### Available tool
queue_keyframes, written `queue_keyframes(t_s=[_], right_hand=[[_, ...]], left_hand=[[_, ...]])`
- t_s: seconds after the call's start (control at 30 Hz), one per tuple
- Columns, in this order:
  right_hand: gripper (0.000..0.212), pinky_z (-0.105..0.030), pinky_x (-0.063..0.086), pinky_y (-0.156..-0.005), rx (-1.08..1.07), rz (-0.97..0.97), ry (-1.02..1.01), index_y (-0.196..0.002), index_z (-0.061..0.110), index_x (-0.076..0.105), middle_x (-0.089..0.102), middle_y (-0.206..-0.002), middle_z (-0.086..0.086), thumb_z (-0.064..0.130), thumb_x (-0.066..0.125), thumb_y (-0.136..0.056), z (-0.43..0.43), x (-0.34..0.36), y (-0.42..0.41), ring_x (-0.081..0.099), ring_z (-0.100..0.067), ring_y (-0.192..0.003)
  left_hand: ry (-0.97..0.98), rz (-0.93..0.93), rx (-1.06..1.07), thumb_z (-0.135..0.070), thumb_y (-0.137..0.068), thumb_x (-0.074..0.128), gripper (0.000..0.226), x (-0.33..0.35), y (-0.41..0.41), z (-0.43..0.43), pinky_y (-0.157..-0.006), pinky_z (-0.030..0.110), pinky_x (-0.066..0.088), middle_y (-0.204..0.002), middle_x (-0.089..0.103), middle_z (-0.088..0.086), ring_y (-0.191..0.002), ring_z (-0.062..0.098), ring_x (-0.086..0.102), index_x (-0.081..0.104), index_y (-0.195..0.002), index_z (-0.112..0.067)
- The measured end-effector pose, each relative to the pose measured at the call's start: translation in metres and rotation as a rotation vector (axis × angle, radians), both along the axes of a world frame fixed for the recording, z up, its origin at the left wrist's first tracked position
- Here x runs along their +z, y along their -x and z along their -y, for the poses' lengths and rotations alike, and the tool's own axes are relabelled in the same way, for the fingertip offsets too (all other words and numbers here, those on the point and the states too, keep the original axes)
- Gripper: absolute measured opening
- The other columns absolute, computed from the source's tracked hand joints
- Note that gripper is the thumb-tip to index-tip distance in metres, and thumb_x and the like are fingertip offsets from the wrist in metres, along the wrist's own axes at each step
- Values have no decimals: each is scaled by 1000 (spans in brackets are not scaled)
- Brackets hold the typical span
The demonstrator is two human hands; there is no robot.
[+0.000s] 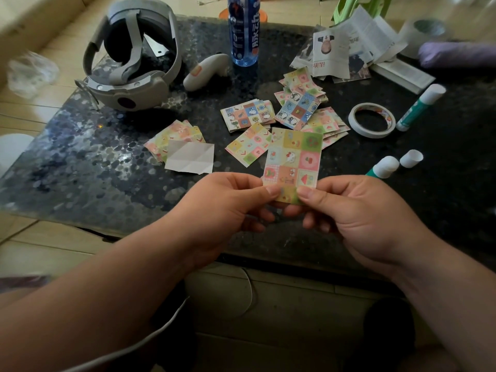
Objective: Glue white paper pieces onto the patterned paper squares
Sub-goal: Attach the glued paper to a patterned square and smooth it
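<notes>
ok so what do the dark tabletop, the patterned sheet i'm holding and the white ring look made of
Dark pebble-patterned tabletop: probably polished stone or glossy laminate; bright reflections show on it. Pastel patterned paper sheet: thin printed paper, matte, no shine, thin edge. White flat tape ring: seemingly paper-backed tape, matte off-white; exact kind unclear.

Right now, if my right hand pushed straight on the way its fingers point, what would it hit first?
Most likely the left hand. The right hand points leftward at it, and the two nearly touch under the patterned paper that both pinch. Depth between them is unclear.
</notes>
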State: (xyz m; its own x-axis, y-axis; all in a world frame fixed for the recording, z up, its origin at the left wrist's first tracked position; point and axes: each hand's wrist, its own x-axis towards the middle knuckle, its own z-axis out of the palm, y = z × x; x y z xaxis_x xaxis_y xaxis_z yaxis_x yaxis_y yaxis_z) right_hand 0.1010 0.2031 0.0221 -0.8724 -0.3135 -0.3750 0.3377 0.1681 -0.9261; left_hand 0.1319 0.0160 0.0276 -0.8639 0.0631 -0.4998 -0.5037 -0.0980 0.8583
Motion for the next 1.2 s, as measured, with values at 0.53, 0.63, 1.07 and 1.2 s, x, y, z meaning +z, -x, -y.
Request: queue_keyframes(t_s=[0.53,0.63,1.07,1.2], right_hand=[[16,-16,40,-45,176,60,-27,-74,6,69,74,-71,-13,12,70,-88,-9,14,4,55,-10,-52],[18,-17,40,-45,181,66,-3,-70,9,68,71,-67,-12,12,69,-88,-9,18,7,54,-10,-51],[19,-26,47,-49,-198,176,218,-107,5,66,71,-78,-10,-3,52,-97,-10,3,10,64,-17,-63],[28,-29,44,-52,-155,303,379,-107,0,67,70,-82,-16,16,49,-92,-9,10,11,64,-22,-69]], left_hand=[[-60,-93,27,-27,-72,73,30,-2,2,-2,-65,28,49,-93,76,13,-76,18,64,75,-91,-4],[-28,-143,49,-26,-70,74,33,1,5,1,-65,27,51,-96,75,19,-79,24,64,72,-86,2],[132,-643,-97,14,-80,69,22,7,5,15,-80,28,59,-94,77,7,-96,22,75,72,-81,-8],[226,-622,-135,10,-75,44,40,6,0,16,-85,50,59,-98,75,11,-100,30,70,76,-91,-8]])
